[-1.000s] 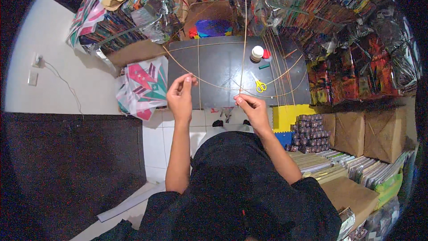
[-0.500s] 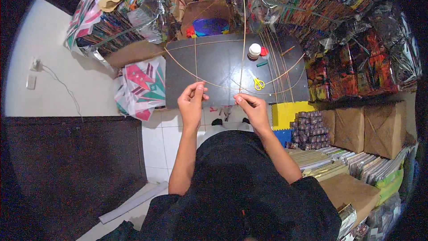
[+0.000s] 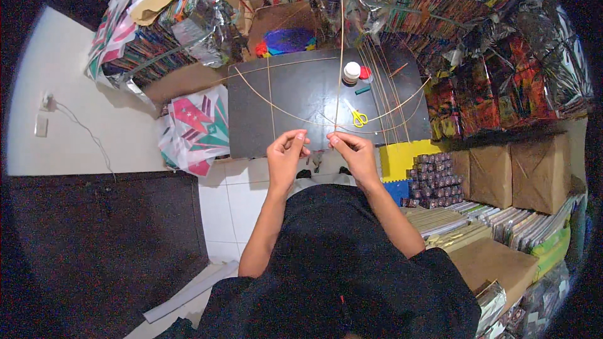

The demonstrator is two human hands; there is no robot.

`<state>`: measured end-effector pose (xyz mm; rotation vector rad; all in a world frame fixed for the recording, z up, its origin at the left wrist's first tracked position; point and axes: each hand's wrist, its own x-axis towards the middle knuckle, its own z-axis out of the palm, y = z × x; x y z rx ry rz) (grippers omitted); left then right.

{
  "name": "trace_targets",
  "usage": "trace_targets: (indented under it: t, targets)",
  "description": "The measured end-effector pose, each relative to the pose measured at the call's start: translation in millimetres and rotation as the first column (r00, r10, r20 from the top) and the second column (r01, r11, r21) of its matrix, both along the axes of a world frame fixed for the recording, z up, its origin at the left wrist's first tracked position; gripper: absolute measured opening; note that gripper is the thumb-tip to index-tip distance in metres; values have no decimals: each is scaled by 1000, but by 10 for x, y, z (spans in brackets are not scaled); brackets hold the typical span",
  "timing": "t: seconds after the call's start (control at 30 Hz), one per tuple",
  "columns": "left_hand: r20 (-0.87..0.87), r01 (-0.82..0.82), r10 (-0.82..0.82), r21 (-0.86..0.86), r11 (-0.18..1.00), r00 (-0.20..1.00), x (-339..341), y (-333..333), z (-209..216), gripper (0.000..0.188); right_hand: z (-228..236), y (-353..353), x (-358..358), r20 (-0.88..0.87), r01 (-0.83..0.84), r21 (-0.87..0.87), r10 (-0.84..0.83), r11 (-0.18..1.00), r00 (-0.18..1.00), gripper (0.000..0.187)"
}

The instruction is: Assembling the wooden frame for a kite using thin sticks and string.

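A long thin upright stick [image 3: 341, 44], like split bamboo, crosses a bowed stick [image 3: 256, 94] above the dark table [image 3: 301, 85]. My right hand [image 3: 353, 150] pinches the lower end of the upright stick, close to where the two cross. Just left of it, my left hand [image 3: 287, 154] has its thumb and fingers closed together; anything between them is too fine to make out. Yellow-handled scissors [image 3: 358, 118] lie on the table beyond my right hand. Farther back stand a brown bottle with a white cap [image 3: 352, 71] and, beside it, a small green piece [image 3: 362, 90].
More thin sticks [image 3: 382, 81] lie across the table's right side. Printed sheets [image 3: 195, 125] hang at its left edge. Stacked bundles [image 3: 433, 0] crowd the back and right. Small dark boxes [image 3: 436, 179] are piled near a yellow mat [image 3: 399, 158] at right.
My left hand has moved right and slightly toward me, nearer my right hand. My right hand keeps its pinch on the upright stick. The whole view has shifted slightly.
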<state>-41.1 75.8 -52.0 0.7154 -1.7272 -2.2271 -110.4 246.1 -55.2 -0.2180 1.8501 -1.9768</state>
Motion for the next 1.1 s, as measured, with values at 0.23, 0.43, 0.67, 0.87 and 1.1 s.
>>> trace_targets:
  t: [0.23, 0.43, 0.67, 0.87, 1.1]
  targets:
    - [38, 50, -51, 39, 998, 998, -4, 41, 54, 24, -24, 11, -6, 12, 6, -3, -6, 1000, 1000, 26]
    - [62, 94, -99, 81, 992, 993, 9, 97, 34, 25, -30, 4, -20, 15, 16, -21, -15, 1000, 1000, 26]
    - [116, 197, -201, 45, 979, 973, 23, 107, -41, 26, -43, -2, -49, 32, 22, -3, -22, 1000, 999, 25]
    - [160, 239, -247, 65, 969, 956, 47, 104, -88, 25, 63, 9, -69, 63, 9, 51, -12, 999, 998, 25]
    - [158, 275, -287, 93, 957, 945, 30, 98, -96, 25, 22, -6, -88, 70, 14, 33, -17, 999, 997, 25]
